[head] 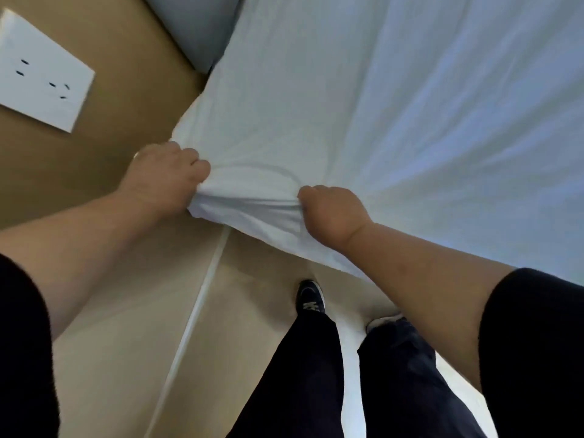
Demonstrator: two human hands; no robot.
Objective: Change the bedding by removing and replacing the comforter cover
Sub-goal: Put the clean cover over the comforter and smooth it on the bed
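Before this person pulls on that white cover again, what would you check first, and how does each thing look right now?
1. Left hand has a firm grip on the white cover: ok, fingers curled into the cloth at its corner.
2. Right hand has a grip too: ok, it bunches the edge a little way along.
3. Cloth between the hands is taut: not ok, it sags in folds.
4. Rest of the cover lies flat: ok, only light creases fan out from the hands.
5. Feet are off the cloth: ok for the dark shoe; cannot tell for the other foot, mostly hidden.
6. Comforter sits inside the cover: cannot tell.
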